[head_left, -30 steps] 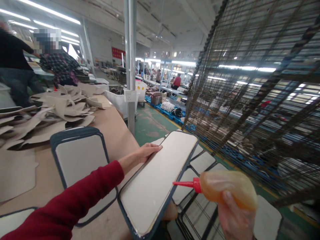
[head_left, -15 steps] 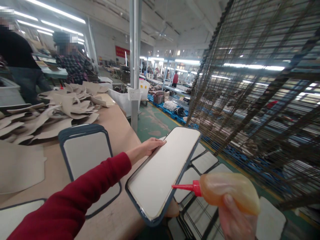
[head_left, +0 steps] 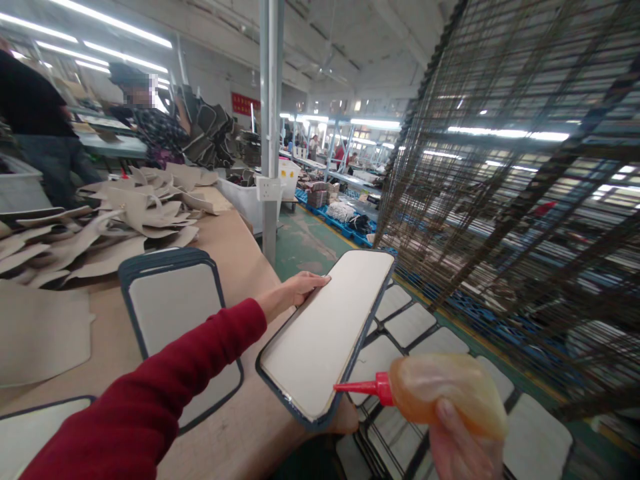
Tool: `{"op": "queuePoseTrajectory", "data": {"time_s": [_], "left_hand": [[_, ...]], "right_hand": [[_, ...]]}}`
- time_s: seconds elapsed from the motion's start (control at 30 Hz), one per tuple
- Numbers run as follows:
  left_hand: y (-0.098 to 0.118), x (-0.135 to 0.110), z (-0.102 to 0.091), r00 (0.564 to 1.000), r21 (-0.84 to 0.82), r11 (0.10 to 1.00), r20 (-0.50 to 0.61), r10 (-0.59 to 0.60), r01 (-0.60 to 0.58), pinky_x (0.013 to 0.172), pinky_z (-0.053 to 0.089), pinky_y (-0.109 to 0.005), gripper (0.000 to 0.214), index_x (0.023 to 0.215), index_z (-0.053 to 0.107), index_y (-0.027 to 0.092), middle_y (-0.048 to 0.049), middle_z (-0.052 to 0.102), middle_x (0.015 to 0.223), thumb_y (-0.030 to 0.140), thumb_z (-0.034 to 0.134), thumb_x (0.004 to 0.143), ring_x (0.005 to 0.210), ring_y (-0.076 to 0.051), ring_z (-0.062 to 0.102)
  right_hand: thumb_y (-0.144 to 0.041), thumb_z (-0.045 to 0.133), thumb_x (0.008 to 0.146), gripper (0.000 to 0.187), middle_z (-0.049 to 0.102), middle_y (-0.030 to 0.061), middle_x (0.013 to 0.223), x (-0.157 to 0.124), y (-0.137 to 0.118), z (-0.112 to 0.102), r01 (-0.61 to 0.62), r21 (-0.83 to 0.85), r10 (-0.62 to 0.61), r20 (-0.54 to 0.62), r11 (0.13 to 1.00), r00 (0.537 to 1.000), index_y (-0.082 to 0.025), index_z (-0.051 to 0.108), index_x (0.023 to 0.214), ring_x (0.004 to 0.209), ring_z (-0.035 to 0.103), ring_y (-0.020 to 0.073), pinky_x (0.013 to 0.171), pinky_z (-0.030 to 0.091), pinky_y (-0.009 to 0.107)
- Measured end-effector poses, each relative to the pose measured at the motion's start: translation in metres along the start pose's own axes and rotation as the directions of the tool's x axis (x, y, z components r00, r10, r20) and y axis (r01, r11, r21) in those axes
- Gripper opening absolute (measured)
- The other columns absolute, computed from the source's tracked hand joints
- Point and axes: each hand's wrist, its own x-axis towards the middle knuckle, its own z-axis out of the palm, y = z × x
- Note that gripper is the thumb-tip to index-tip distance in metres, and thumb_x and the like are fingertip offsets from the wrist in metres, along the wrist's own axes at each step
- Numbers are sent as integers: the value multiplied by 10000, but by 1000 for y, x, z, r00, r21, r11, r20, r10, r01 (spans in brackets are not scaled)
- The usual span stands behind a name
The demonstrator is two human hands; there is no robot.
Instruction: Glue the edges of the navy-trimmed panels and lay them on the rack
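My left hand, in a red sleeve, grips the left edge of a white rounded panel with a dark blue rim and holds it tilted over the table's edge. My right hand is wrapped round an amber squeeze bottle with a red nozzle. The nozzle tip sits at the panel's lower right rim. Several similar panels lie on a wire rack below, to the right.
The brown table carries a stack of blue-rimmed panels and heaps of tan cut pieces. A tall wire rack fills the right. A grey post stands ahead. Two people work at the far left.
The held panel has lifted and shifted slightly away. The bottle has dropped a little, its nozzle now at the panel's lower right rim. A person behind lifted a dark bundle.
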Motion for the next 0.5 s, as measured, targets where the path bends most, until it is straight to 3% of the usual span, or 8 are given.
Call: {"op": "queuePoseTrajectory", "data": {"time_s": [0.07,0.17,0.27,0.4,0.5], "left_hand": [[1,2,-2,1000,2,1000,-30,6,-6,521,510,-281,286,654,654,97,-84,701,593,315,838,636,494,-177,635],[2,8,-5,995,8,1000,-93,29,-28,528,507,-287,303,647,642,107,-81,699,588,336,839,629,498,-181,633],[2,12,-6,985,23,997,-159,70,-67,513,486,-276,324,626,620,126,-57,677,547,367,838,621,480,-172,616],[-5,10,6,971,73,989,-190,142,-131,480,439,-255,345,629,614,141,-28,658,526,401,839,596,451,-149,582],[-13,1,24,971,113,979,-151,186,-170,477,420,-245,378,646,627,141,-23,668,554,431,849,550,465,-144,582]], "right_hand": [[-303,852,585,394,702,1,765,-8,2,2,-48,49,49,-18,998,999,-219,684,930,660,642,149,622,546,215],[-299,838,620,414,709,20,813,-20,11,-4,-154,36,152,63,987,986,-241,671,995,705,664,202,641,568,299],[-340,828,629,369,704,21,818,-17,12,-7,-165,48,161,77,985,984,-257,684,958,720,665,235,622,573,354],[-392,842,583,418,680,-6,990,27,-4,15,-66,240,102,-142,968,985,-257,693,949,913,634,192,764,564,323],[-348,871,533,431,666,-5,964,70,-9,28,22,281,32,-187,960,982,-218,688,901,911,617,177,843,537,347]]}}
